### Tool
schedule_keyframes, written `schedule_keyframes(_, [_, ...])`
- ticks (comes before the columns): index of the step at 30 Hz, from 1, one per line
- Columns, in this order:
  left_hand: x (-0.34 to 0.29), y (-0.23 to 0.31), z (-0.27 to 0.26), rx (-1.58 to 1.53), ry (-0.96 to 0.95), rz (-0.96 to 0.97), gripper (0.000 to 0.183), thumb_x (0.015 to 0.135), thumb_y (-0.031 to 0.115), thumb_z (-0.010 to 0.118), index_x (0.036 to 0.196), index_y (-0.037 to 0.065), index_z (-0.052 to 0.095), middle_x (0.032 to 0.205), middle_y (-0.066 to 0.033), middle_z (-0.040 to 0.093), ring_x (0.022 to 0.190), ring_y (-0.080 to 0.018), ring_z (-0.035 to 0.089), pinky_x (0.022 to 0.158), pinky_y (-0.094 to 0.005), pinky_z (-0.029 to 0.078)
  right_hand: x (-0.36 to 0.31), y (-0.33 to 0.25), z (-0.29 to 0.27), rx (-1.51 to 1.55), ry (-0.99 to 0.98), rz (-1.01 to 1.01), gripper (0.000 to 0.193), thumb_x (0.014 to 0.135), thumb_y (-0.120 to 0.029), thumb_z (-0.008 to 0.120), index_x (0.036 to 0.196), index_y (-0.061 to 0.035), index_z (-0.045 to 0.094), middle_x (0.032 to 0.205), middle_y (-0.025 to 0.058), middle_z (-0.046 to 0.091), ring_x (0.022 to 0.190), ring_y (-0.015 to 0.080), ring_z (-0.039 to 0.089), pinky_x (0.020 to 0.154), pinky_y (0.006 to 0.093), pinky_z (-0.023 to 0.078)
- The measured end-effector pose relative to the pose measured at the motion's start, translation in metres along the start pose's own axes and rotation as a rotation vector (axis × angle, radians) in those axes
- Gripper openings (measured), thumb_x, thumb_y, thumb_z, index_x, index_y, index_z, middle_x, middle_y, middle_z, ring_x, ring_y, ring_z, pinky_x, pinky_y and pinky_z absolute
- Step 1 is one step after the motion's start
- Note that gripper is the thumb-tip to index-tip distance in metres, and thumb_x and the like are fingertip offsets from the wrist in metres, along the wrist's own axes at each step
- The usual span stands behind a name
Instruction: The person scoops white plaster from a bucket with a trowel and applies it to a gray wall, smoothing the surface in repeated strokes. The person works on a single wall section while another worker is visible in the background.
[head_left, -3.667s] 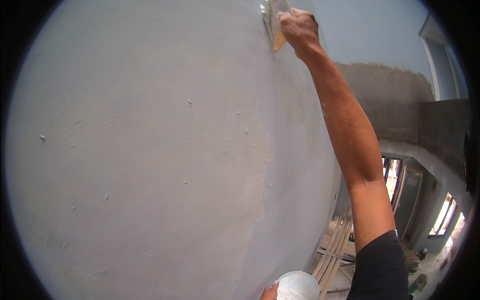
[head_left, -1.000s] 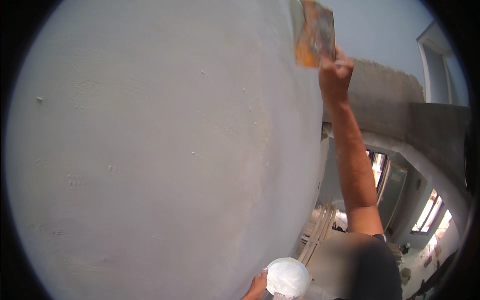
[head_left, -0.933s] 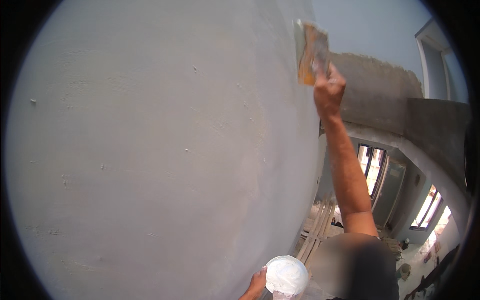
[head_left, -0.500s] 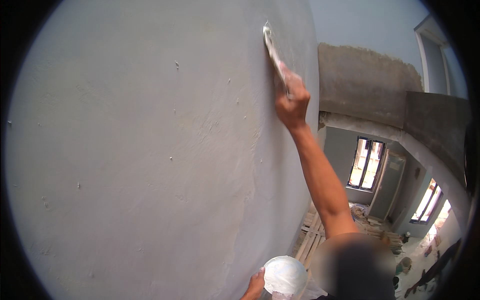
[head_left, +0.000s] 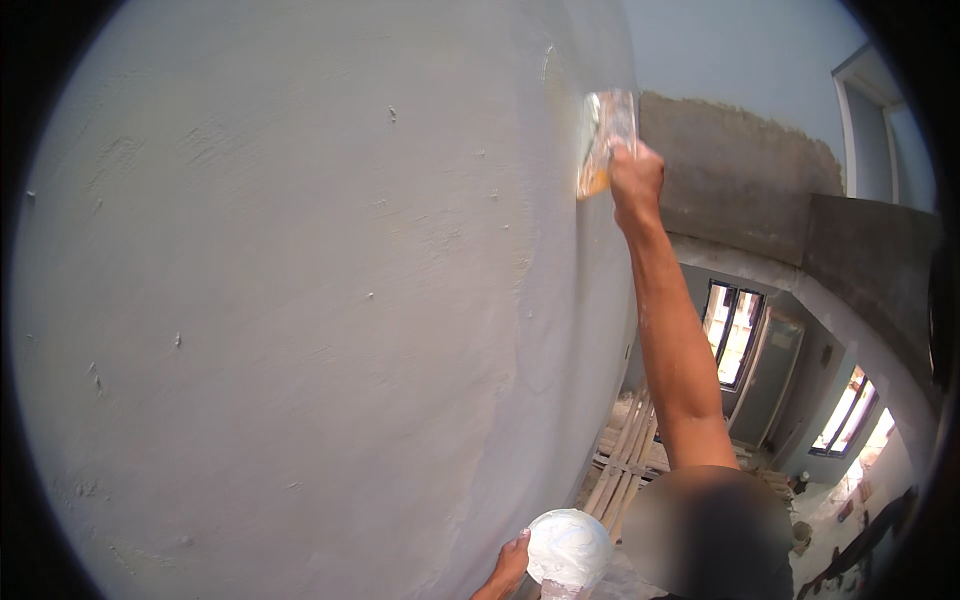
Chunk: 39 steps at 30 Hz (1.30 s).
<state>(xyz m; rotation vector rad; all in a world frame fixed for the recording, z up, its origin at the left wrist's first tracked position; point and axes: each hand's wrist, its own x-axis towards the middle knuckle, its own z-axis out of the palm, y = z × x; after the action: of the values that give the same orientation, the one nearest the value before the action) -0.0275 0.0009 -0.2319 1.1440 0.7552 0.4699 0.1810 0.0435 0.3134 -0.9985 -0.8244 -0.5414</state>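
The hands were far apart, both full. The right hand (head_left: 637,180) was high and far, its fingers closed round the handle of a scraper (head_left: 612,130). The left hand (head_left: 512,562) was low and near, its thumb along the left rim of a round tub (head_left: 567,545) of white paste; its fingers under the tub were hidden, so how tightly they curled I could not tell.

The scraper lay just left of the right hand's knuckles, over the right part of the wall (head_left: 300,300). Its long side ran nearly upright, leaning a little, with the broad edge to the left, toward the wall. White paste showed along that edge; blur left it unclear whether the edge touched. The tub lay well apart from the scraper, nearer and slightly left, with the left hand right against it. A pale strip crossed the tub's near rim, too cut off to name.

Small lumps (head_left: 371,295) dotted the wall left of the scraper, and a coat's uneven edge ran down between them and the right strip. To the right of the wall were a rough cement band (head_left: 730,150) and a window (head_left: 733,325). Planks (head_left: 625,460) lay beyond the tub. A blurred patch hid the right upper arm.
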Motion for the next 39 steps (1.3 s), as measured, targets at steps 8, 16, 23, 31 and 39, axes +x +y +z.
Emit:
schedule_keyframes(8, [0.002, 0.010, 0.004, -0.017, -0.028, 0.046, 0.052, 0.100, 0.034, 0.037, 0.116, -0.012, 0.054, 0.109, -0.0169, 0.062, 0.100, -0.0197, 0.057, 0.089, -0.0324, 0.043, -0.030, -0.126, 0.019, -0.029, -0.106, -0.446, 0.028, 0.088, -0.023, 0.058, 0.096, 0.0036, 0.066, 0.073, 0.0041, 0.059, 0.070, 0.0103, 0.051, 0.067, 0.0287, 0.045])
schedule_keyframes(16, [0.001, -0.003, 0.007, -0.078, -0.061, 0.040, 0.050, 0.101, 0.032, 0.036, 0.117, -0.012, 0.054, 0.111, -0.0173, 0.061, 0.102, -0.0195, 0.056, 0.091, -0.0318, 0.042, 0.011, -0.044, 0.015, 0.068, 0.047, -0.745, 0.025, 0.090, -0.013, 0.059, 0.113, -0.0056, 0.066, 0.101, 0.0151, 0.068, 0.092, 0.0252, 0.065, 0.079, 0.0335, 0.051])
schedule_keyframes(23, [-0.012, 0.008, 0.003, 0.145, 0.074, 0.021, 0.051, 0.100, 0.034, 0.037, 0.116, -0.012, 0.054, 0.109, -0.0163, 0.062, 0.099, -0.0204, 0.057, 0.088, -0.0329, 0.044, -0.006, 0.000, 0.032, 0.011, -0.037, -0.849, 0.035, 0.084, -0.005, 0.056, 0.118, -0.0070, 0.063, 0.112, 0.0161, 0.065, 0.107, 0.0295, 0.061, 0.091, 0.0330, 0.047])
schedule_keyframes(31, [0.014, -0.013, 0.008, 0.010, -0.036, 0.061, 0.051, 0.100, 0.034, 0.038, 0.115, -0.011, 0.055, 0.109, -0.0161, 0.062, 0.099, -0.0195, 0.057, 0.088, -0.0325, 0.043, -0.003, 0.061, -0.023, 0.035, 0.036, -0.035, 0.028, 0.089, -0.020, 0.055, 0.101, 0.0035, 0.065, 0.083, 0.0117, 0.065, 0.076, 0.0148, 0.058, 0.071, 0.0320, 0.047])
schedule_keyframes(39, [0.011, -0.017, 0.011, -0.014, -0.020, 0.075, 0.050, 0.100, 0.035, 0.038, 0.111, -0.010, 0.057, 0.105, -0.0145, 0.063, 0.097, -0.0188, 0.056, 0.086, -0.0325, 0.043, 0.026, -0.056, 0.021, 0.073, -0.028, -0.243, 0.028, 0.087, -0.020, 0.058, 0.095, 0.0051, 0.065, 0.075, 0.0004, 0.056, 0.068, 0.0098, 0.048, 0.063, 0.0274, 0.043])
